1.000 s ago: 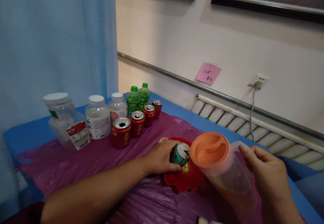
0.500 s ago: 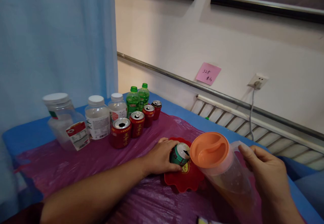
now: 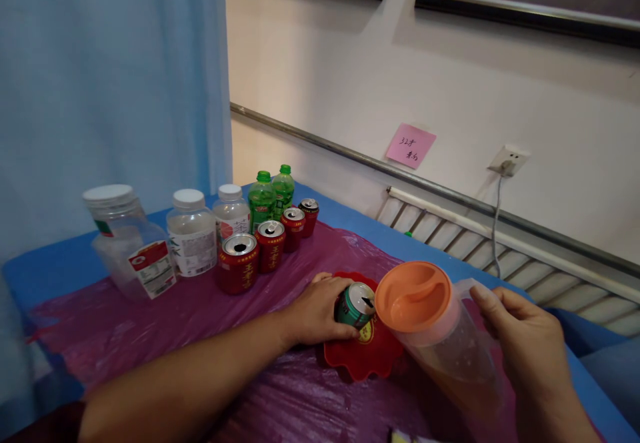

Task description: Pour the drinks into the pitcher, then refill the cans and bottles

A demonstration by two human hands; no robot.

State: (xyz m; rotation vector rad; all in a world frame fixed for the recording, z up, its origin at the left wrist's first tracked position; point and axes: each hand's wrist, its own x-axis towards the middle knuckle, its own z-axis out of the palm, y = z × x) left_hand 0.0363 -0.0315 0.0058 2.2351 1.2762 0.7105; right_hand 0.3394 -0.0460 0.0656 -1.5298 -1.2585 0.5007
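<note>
Crinkled purple plastic sheet [image 3: 280, 396]: spread beneath it all.
Clear plastic pitcher, orange lid [image 3: 450, 363]: tipped, right hand [image 3: 540, 336] gripping its handle; looks like pouring, stream unclear.
Green metal can [image 3: 351, 311]: tilted over the scalloped red mat [image 3: 350, 361], left hand [image 3: 315, 313] wrapped round it; calls for lip and opening aligned.
White-lidded clear jar [image 3: 231, 221]: "茶".
Front red metal can [image 3: 237, 276]: gold "王老吉".
Pink paper note [image 3: 411, 145]: "32", rest unclear.
</note>
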